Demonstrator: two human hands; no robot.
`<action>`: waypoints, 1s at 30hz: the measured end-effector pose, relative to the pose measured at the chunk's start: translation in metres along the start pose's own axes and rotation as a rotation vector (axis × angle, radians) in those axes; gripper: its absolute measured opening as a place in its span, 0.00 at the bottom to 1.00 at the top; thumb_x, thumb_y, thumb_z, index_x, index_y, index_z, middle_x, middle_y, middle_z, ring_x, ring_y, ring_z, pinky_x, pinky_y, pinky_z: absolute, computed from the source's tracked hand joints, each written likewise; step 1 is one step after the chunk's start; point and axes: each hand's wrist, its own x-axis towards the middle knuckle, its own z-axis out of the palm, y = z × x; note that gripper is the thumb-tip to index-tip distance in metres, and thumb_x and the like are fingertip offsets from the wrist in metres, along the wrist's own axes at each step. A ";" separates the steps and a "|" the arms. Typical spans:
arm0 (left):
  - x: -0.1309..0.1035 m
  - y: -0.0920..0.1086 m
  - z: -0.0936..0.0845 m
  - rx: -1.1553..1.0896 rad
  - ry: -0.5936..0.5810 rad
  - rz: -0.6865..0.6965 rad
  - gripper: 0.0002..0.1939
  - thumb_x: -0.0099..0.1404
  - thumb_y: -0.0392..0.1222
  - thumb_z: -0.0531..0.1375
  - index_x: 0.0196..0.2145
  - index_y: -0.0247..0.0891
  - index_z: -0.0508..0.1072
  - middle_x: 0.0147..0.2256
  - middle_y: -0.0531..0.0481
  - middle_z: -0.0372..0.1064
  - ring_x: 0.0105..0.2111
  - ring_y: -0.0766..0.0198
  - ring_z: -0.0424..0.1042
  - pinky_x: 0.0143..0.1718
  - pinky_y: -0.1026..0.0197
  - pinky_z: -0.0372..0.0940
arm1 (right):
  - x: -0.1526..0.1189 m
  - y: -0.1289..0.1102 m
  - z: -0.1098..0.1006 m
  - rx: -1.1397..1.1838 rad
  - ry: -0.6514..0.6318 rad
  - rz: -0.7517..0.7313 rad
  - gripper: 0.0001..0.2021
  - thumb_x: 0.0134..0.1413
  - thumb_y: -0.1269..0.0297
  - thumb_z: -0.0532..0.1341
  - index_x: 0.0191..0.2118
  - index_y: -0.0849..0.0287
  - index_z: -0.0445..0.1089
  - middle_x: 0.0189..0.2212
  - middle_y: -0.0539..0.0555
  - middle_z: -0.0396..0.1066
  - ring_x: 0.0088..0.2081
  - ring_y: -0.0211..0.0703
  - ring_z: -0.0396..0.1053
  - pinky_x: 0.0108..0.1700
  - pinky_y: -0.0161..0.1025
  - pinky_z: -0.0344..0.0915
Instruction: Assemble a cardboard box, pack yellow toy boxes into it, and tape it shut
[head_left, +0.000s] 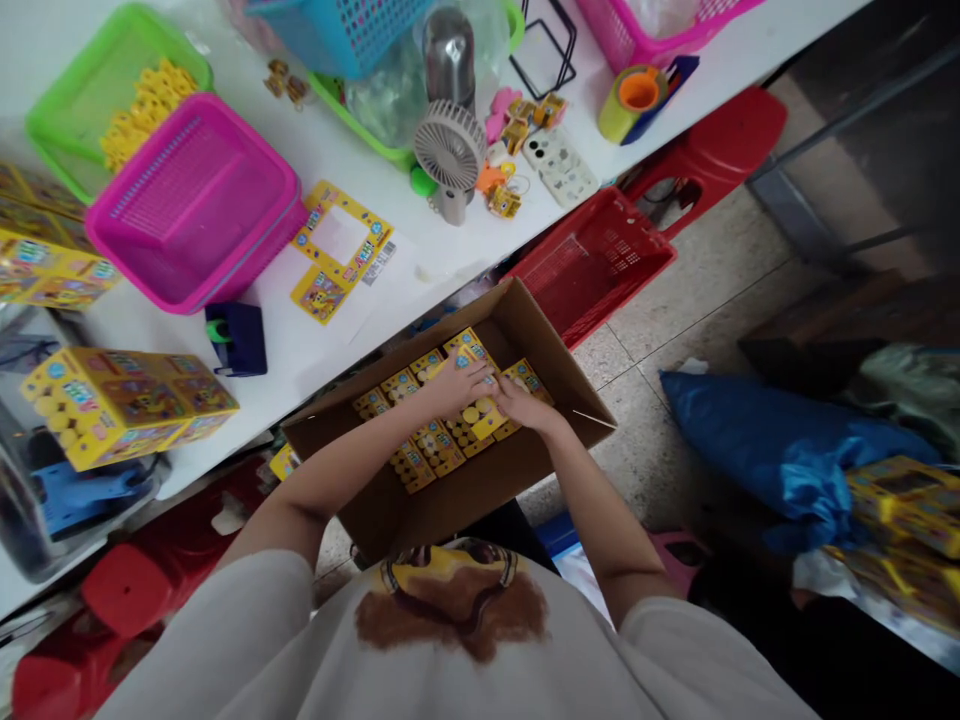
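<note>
Both my hands reach into an open cardboard carton (570,395) in front of my body. Several small yellow printed boxes (424,465) stand in rows inside it, some showing round shapes on their faces. My left hand (457,386) lies over one yellow box (489,420), its fingers bent round the upper part. My right hand (523,403) grips the same box from the right, fingertips close to those of the left. The fingers partly cover this box, which sits tilted above the others.
On the white table (375,350) are a pink basket (202,200), a green basket (45,130), a small fan (450,150), a phone (561,165) and tape dispensers (238,340). More yellow boxes (127,395) stand left. A red crate (592,260) and blue sack (750,430) lie right.
</note>
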 end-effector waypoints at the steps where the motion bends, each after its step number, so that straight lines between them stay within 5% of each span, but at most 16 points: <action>1: 0.011 -0.002 0.001 -0.021 0.003 0.024 0.35 0.59 0.32 0.67 0.65 0.36 0.71 0.73 0.30 0.58 0.73 0.38 0.58 0.74 0.26 0.41 | -0.009 -0.003 -0.006 -0.008 -0.032 -0.002 0.37 0.72 0.39 0.54 0.73 0.61 0.60 0.70 0.67 0.65 0.72 0.54 0.62 0.72 0.53 0.60; 6: 0.051 -0.013 0.003 -0.135 0.045 0.115 0.38 0.56 0.37 0.69 0.63 0.31 0.68 0.71 0.25 0.61 0.71 0.39 0.61 0.71 0.35 0.52 | -0.031 -0.026 -0.022 -0.260 0.033 0.165 0.57 0.44 0.39 0.76 0.71 0.67 0.57 0.67 0.74 0.63 0.71 0.68 0.60 0.72 0.59 0.60; 12: 0.085 -0.037 0.020 -0.357 0.102 0.154 0.40 0.55 0.40 0.73 0.63 0.37 0.66 0.65 0.29 0.68 0.67 0.39 0.67 0.66 0.39 0.62 | -0.018 -0.036 -0.014 -0.477 0.078 0.434 0.54 0.42 0.46 0.78 0.67 0.74 0.57 0.62 0.78 0.66 0.66 0.74 0.65 0.65 0.59 0.67; 15: 0.091 -0.063 0.050 -0.554 0.213 -0.063 0.49 0.61 0.52 0.73 0.72 0.36 0.57 0.74 0.30 0.56 0.74 0.46 0.57 0.71 0.47 0.58 | -0.007 -0.021 -0.026 -0.446 0.131 0.530 0.53 0.42 0.48 0.77 0.66 0.75 0.57 0.61 0.78 0.68 0.65 0.74 0.67 0.64 0.56 0.67; 18: 0.090 -0.081 0.094 -0.640 0.136 -0.377 0.40 0.76 0.52 0.58 0.77 0.34 0.49 0.77 0.31 0.49 0.75 0.53 0.55 0.74 0.48 0.54 | 0.004 -0.011 -0.033 -0.439 0.233 0.586 0.51 0.44 0.49 0.76 0.66 0.76 0.56 0.59 0.80 0.69 0.63 0.73 0.70 0.64 0.56 0.67; 24: 0.063 -0.052 0.172 -0.606 0.024 -0.549 0.30 0.73 0.41 0.58 0.71 0.43 0.68 0.76 0.34 0.51 0.77 0.39 0.50 0.73 0.21 0.36 | 0.044 -0.023 -0.016 -0.470 0.338 0.528 0.47 0.48 0.50 0.75 0.65 0.75 0.56 0.59 0.80 0.68 0.60 0.72 0.71 0.64 0.55 0.67; 30: 0.040 -0.037 0.183 -0.565 0.087 -0.595 0.26 0.77 0.43 0.54 0.68 0.43 0.72 0.76 0.36 0.54 0.77 0.46 0.51 0.74 0.26 0.37 | 0.090 -0.010 0.000 -0.510 0.360 0.497 0.50 0.57 0.42 0.68 0.70 0.77 0.50 0.62 0.79 0.64 0.62 0.73 0.68 0.67 0.59 0.63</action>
